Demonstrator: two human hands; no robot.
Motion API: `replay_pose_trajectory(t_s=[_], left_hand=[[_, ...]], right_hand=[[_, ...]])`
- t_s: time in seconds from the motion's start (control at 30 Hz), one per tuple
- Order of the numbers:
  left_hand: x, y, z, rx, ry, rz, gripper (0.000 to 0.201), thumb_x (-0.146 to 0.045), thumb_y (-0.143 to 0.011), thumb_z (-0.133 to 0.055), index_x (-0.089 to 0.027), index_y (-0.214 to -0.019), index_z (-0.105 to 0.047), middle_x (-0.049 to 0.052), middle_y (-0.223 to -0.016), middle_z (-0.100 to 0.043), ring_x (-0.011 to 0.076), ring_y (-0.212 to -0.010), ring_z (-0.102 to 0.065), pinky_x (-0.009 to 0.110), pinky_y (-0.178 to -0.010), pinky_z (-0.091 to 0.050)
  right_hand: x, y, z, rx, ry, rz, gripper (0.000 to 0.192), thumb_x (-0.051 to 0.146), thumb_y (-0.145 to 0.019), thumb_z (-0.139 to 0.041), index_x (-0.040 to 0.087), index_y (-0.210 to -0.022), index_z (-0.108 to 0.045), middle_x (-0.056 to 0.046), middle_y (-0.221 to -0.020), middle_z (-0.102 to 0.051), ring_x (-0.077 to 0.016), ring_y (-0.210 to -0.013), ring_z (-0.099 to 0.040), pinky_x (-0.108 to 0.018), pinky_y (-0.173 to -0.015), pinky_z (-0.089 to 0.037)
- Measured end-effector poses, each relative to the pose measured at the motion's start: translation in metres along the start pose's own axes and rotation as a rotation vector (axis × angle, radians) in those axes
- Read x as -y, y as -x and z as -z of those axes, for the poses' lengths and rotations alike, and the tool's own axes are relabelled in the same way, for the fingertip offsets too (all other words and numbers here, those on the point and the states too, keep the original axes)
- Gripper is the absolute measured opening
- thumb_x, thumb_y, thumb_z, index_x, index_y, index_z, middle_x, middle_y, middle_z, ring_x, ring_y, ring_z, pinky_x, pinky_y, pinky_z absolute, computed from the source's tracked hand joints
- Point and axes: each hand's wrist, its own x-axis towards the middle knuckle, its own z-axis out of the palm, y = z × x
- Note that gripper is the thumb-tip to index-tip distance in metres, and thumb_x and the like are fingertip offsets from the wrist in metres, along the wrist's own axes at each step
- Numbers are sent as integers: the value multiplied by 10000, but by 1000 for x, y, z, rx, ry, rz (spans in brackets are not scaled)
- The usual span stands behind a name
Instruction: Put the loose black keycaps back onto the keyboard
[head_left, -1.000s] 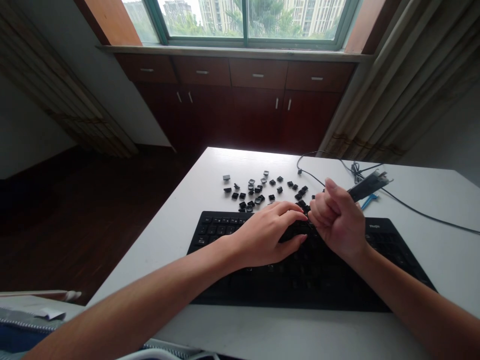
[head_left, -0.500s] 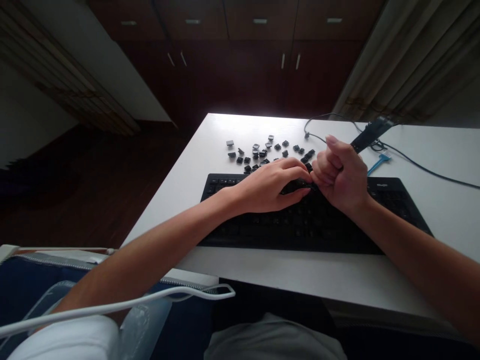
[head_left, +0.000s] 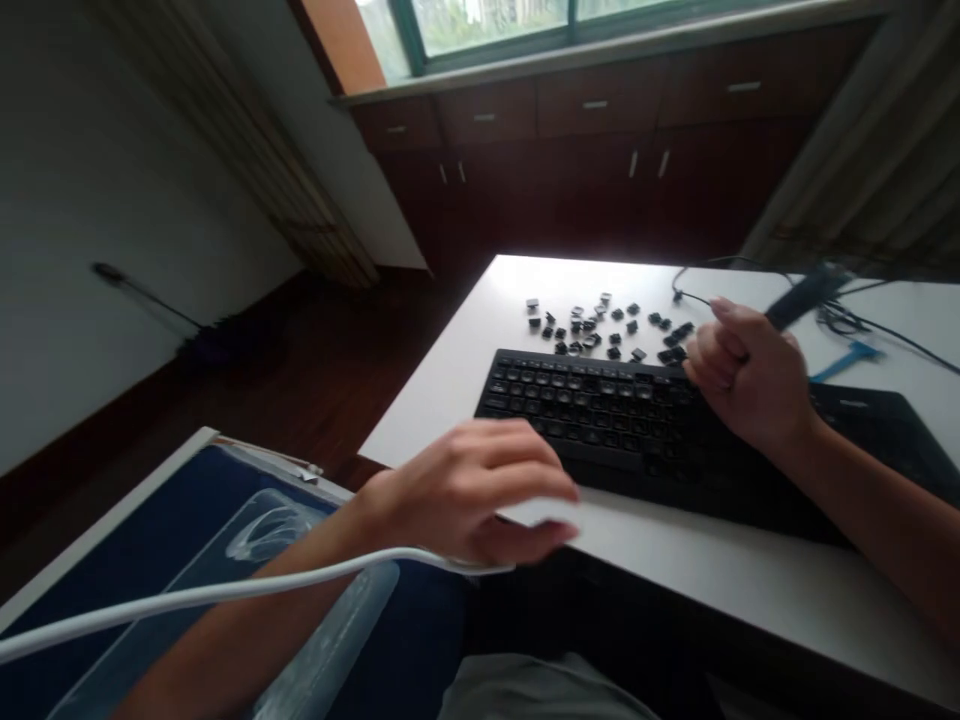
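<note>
Keycaps coming off a black keyboard point(head_left: 645, 420), the puller at its top row.

The right hand point(head_left: 750, 385) is fisted around a dark tool point(head_left: 806, 295) over the keyboard on the white counter point(head_left: 750, 570); the left hand point(head_left: 472, 490), fingers loosely curled and empty, hangs blurred at the near edge. Loose keycaps point(head_left: 600, 325) lie behind. Next likely needs steadying the board. The tool's tip is hidden.

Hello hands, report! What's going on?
Left hand off keyboard, fingers curled near table edge. Right hand fisted on dark tool. Loose keycaps scattered behind keyboard.
</note>
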Motion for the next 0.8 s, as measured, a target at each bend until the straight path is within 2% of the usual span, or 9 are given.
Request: replay_pose_trajectory(t_s=[0.07, 0.13, 0.23, 0.3, 0.33, 0.43, 0.57, 0.7, 0.8], left_hand=[[-16, 23, -8, 248, 302, 89, 64, -229, -911, -677, -234, -974, -684, 15, -834, -751, 133, -738, -728, 217, -720, -599], [-23, 44, -33, 488, 556, 168, 70, -184, -888, -643, -223, -944, -664, 16, -913, -739, 120, -767, -748, 158, -730, -603], [-17, 72, -96, 704, 520, 14, 90, -161, -756, -663, -235, -772, -615, 6, -856, -711, 161, -755, -743, 214, -666, -624], [-10, 86, -141, 697, 182, -1, 73, -227, -743, -677, -257, -705, -622, 3, -858, -726, 200, -785, -751, 280, -638, -641], [-8, 91, -160, 663, 65, 42, 65, -199, -705, -682, -248, -694, -641, 60, -907, -733, 272, -805, -750, 378, -603, -643], [-8, 99, -199, 596, -74, 42, 86, -171, -727, -652, -236, -742, -707, 154, -1130, -713, 347, -874, -746, 494, -583, -630], [-5, 100, -219, 558, -183, -46, 189, -235, -829, -564, -188, -780, -740, 261, -1230, -658, 371, -818, -742, 514, -470, -590], [11, 99, -229, 567, -209, -127, 285, -233, -878, -491, -207, -670, -683, 161, -942, -705, 274, -611, -713, 416, -371, -520], [20, 98, -232, 597, -201, -169, 316, -201, -868, -504, -200, -567, -600, 103, -789, -677, 230, -524, -677, 361, -352, -462]], right_hand=[[-1, -1, 4, 4, 7, -27, 524, 329, -863, -735, 228, -485, -387, 51, -406, -282, -79, -371, -279, -347, -405, -135], [-2, -4, 8, -39, 31, -19, 552, 366, -873, -702, 236, -452, -370, 37, -388, -252, -78, -341, -262, -387, -401, -123], [-3, -6, 12, -33, 79, -51, 521, 346, -849, -710, 234, -457, -386, 20, -410, -272, -92, -361, -310, -415, -423, -139], [-1, -6, 12, -55, 94, -30, 510, 337, -820, -723, 231, -460, -377, 19, -425, -261, -93, -365, -310, -418, -428, -127], [1, -6, 11, -55, 108, -30, 518, 341, -808, -729, 229, -455, -366, 18, -423, -252, -92, -362, -306, -419, -428, -121], [11, -1, 7, -73, 132, -12, 549, 366, -793, -731, 225, -440, -336, 19, -400, -225, -86, -339, -283, -414, -423, -98], [28, 7, 9, -81, 123, 57, 526, 338, -825, -719, 224, -462, -355, 28, -397, -256, -84, -346, -280, -403, -439, -119], [46, 14, 33, -161, 187, 104, 527, 334, -842, -729, 228, -464, -379, 33, -413, -260, -87, -369, -275, -403, -449, -138], [59, 19, 70, -272, 312, 96, 490, 270, -776, -820, 236, -456, -451, 15, -450, -328, -101, -405, -338, -406, -463, -158]])
